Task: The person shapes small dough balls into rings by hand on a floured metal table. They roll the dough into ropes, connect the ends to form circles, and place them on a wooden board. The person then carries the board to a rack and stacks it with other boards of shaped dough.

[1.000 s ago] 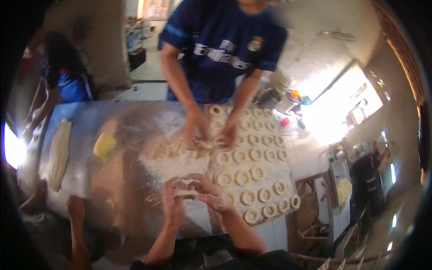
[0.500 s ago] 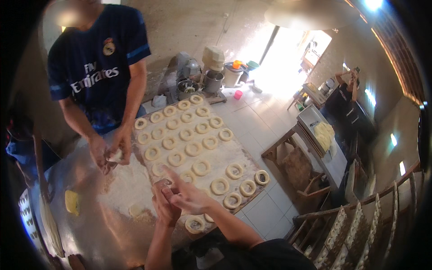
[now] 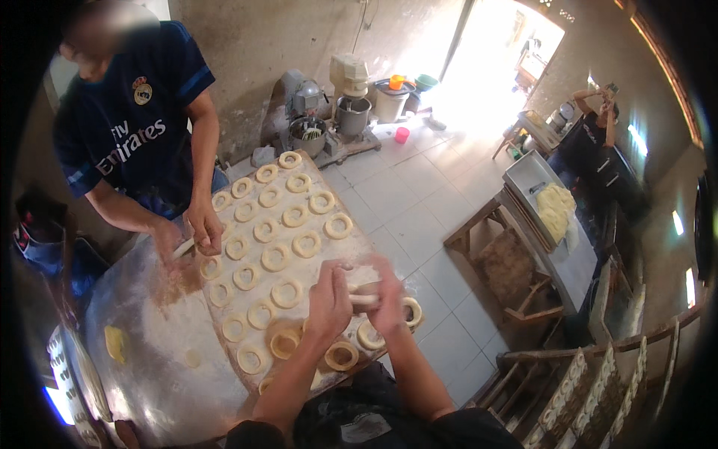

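Observation:
Over the near right part of a floured board [image 3: 350, 241], my left hand [image 3: 330, 301] and my right hand [image 3: 387, 295] face each other. A pale ring of dough [image 3: 364, 299] is held between them, its far side partly hidden by my fingers; the right fingers are smeared by motion. Beneath and beyond lie several rows of dough rings [image 3: 274, 257], some partly covered by my forearms. Across the table, a person's hands [image 3: 206, 226] hold a short strip of dough [image 3: 184, 248].
A metal table [image 3: 161, 400] carries loose flour [image 3: 176, 318] and a yellow lump [image 3: 114, 344]. Two mixers [image 3: 307, 101] stand by the wall. To the right are a wooden stand [image 3: 486, 269], a tray with dough [image 3: 555, 209], and racks of trays [image 3: 568, 385]. Another person [image 3: 591, 146] is farther back.
The view has shifted. My hands, clasped together before, are now farther right and apart, with a dough ring showing between them. The other person's dough now appears as a strip.

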`<state>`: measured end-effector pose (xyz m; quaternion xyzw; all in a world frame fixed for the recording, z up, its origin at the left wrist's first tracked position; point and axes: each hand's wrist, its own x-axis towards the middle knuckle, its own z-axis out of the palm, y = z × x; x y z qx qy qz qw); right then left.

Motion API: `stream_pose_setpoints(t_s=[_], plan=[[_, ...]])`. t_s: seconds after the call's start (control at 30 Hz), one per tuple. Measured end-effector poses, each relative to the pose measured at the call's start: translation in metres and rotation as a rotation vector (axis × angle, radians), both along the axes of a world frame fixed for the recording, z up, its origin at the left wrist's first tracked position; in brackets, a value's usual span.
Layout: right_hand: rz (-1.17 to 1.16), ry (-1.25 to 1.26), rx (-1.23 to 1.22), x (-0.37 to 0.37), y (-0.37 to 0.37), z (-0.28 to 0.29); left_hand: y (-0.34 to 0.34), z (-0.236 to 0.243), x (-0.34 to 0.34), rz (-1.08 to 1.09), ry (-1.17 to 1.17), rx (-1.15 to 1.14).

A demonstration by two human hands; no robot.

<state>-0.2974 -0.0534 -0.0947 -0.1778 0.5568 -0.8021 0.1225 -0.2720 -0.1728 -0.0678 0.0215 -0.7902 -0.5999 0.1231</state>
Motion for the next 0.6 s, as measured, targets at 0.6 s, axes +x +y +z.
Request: stream_pose_setpoints(t_s=[0.6], plan=[[-0.209,-0.005,0.290,-0.064,0.082,-0.020,0.079,-0.021,-0.065,-0.098,-0.228,-0.090]])
